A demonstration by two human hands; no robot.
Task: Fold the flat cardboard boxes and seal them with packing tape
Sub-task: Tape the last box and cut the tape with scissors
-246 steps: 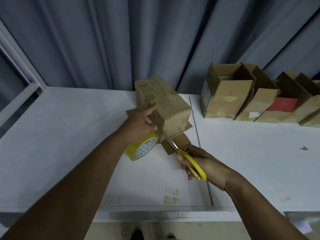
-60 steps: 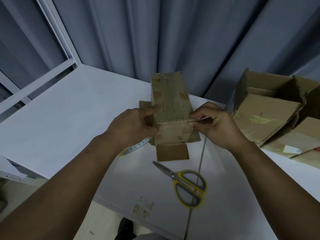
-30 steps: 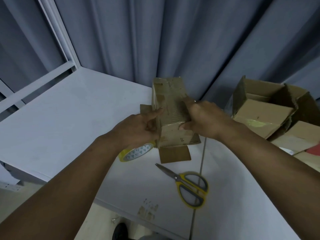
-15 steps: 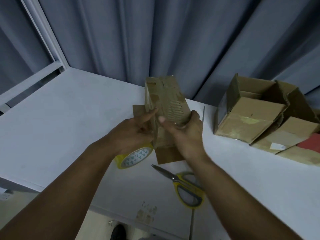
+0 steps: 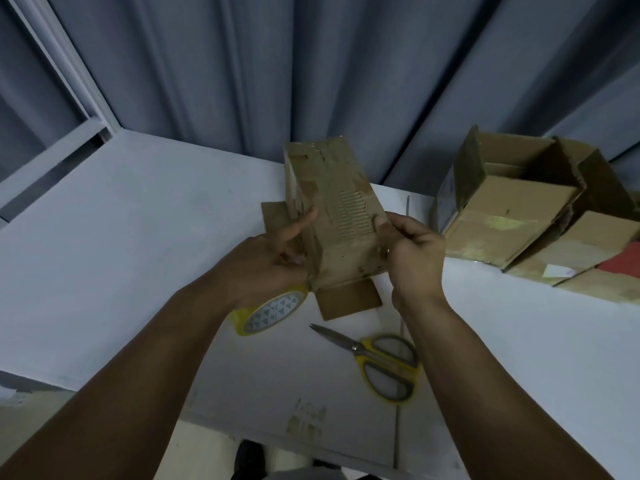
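**Now sealed on top: box held at both edges**

Item 1. Box (image 5: 341,216). Folded up, standing on the table (image 5: 121,237) near its back edge, long face upward and tilted toward the camera. Glossy tape strips show on that face. One flap (image 5: 348,299) lies flat on the table at the near end, and another sticks out on the left.

Item 2. Left hand (image 5: 266,265). It holds the box's left edge, thumb laid up along the corner and fingers curled against the side.

Item 3. Right hand (image 5: 414,251). It pinches the box's right edge with curled fingers. Half a second ago it lay flat across the top face, so the pressing-down looks finished.

Item 4. Tape (image 5: 272,310). A yellow roll, directly under the left hand; whether that hand carries it cannot be told.

Item 5. Scissors (image 5: 381,358). Yellow-handled, lying on the table in front of the box. Eight seconds ago the right hand was cutting with them. With the strip cut and the tool set down, this seam is probably sealed. The loose flaps suggest the other end is next.

Item 6. Open boxes (image 5: 502,216). Clustered at the right, well apart from the box, flaps up. The nearest shows only cardboard inside, and no contents can be made out. A red sheet (image 5: 623,261) lies among the farther ones.
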